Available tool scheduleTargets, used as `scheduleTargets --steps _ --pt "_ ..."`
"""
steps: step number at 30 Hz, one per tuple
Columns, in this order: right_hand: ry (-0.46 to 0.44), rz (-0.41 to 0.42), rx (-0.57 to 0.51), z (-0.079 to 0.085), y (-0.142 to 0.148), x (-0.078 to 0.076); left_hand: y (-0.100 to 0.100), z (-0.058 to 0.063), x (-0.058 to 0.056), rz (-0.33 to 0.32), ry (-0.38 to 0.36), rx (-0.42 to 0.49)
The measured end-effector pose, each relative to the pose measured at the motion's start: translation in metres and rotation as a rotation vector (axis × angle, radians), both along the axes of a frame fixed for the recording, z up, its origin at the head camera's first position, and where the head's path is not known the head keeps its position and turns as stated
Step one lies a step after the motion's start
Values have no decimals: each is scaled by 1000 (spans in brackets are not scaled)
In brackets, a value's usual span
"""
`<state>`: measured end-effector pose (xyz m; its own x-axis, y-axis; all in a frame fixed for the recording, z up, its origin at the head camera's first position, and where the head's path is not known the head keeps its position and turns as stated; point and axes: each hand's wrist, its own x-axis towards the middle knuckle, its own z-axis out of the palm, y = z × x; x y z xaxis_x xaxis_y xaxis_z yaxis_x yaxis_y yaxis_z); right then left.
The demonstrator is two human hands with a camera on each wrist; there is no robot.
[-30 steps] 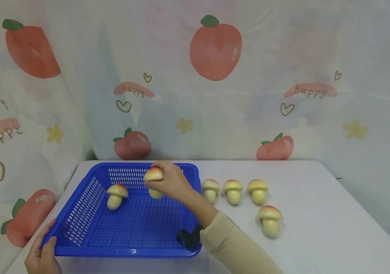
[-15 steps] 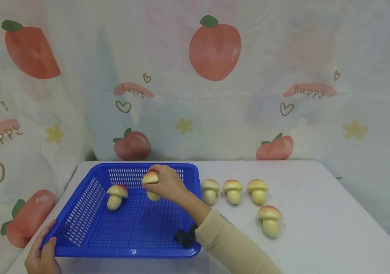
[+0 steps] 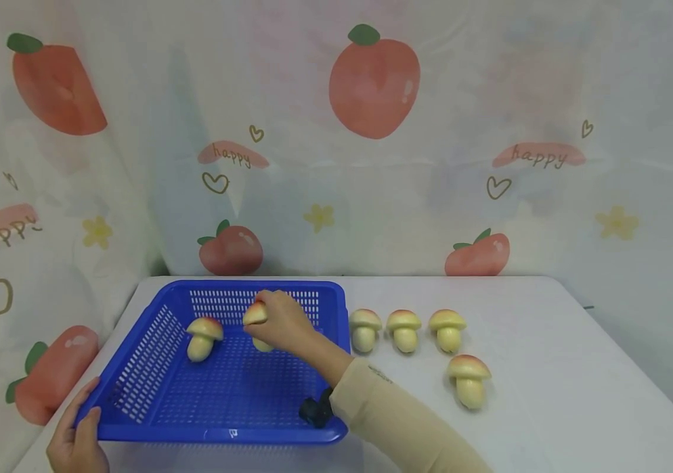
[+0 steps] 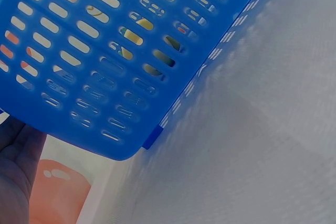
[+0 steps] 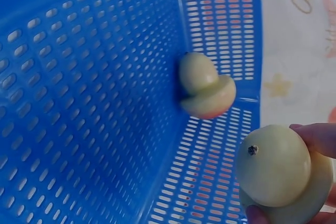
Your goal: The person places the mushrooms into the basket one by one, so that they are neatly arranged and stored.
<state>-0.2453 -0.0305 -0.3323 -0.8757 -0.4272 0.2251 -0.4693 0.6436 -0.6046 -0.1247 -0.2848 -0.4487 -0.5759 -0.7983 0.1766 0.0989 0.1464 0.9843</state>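
Note:
A blue plastic basket (image 3: pixel 218 435) with slotted walls stands on the left part of the table. My left hand (image 3: pixel 79 437) grips its front left corner, thumb on top of the rim; in the left wrist view part of that hand (image 4: pixel 16 169) shows under the basket corner. Over the basket, toward its back right, my right hand (image 3: pixel 284 323) holds a toy mushroom (image 5: pixel 275 166) by its red-and-yellow cap, with the pale stem end pointing down. Another mushroom (image 3: pixel 203 330) lies inside the basket near the back left, leaning against the wall in the right wrist view.
Right of the basket, three mushrooms stand in a row, the middle one (image 3: pixel 404 330) among them. A further mushroom (image 3: pixel 469 381) is in front of the row's right end. A small black device (image 3: pixel 315 411) hangs by my right sleeve. A printed curtain (image 3: pixel 371 197) rises behind the white table (image 3: pixel 549 394).
My right hand has moved slightly left and down over the basket with the mushroom in its grip. The left hand stays on the rim, and the other mushrooms have not moved.

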Motion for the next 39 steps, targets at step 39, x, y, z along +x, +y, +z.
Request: scheduleTargets --steps 39 --pt "-94 -37 88 -20 -21 -13 -36 -50 -21 26 -35 -33"
